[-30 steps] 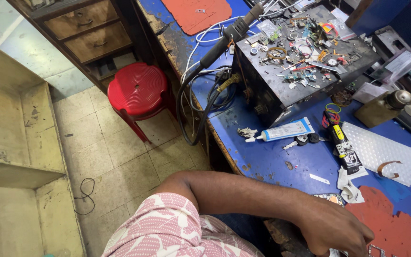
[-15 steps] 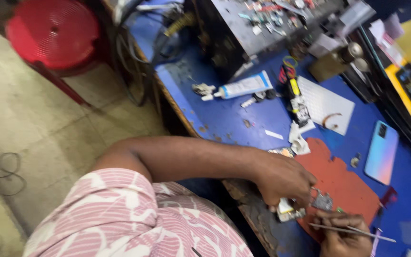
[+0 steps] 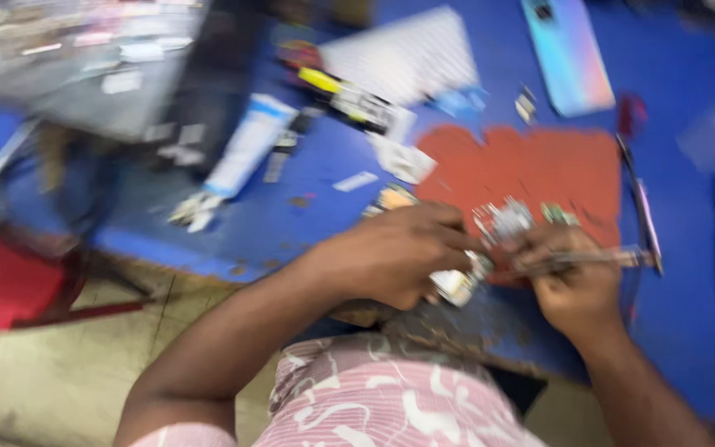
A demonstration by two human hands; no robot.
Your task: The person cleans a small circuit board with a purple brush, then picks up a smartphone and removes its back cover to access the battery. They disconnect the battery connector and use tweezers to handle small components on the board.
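Your right hand (image 3: 577,285) grips thin tweezers (image 3: 597,258), your left hand (image 3: 399,261) pinches a small circuit board (image 3: 461,283) at lower centre, over the red mat (image 3: 531,170). Work looks midway: the phone (image 3: 564,54) lies apart at upper right on the blue table (image 3: 308,215), still unassembled.

Even, fairly bright light falls across the scene, with no hard shadows and no strong glare. Motion blur smears the whole picture. It is mildest around the left hand (image 3: 399,257) and right hand (image 3: 577,285), though small parts there stay indistinct. Up and left of the left hand, the table (image 3: 308,207) dissolves into streaks.
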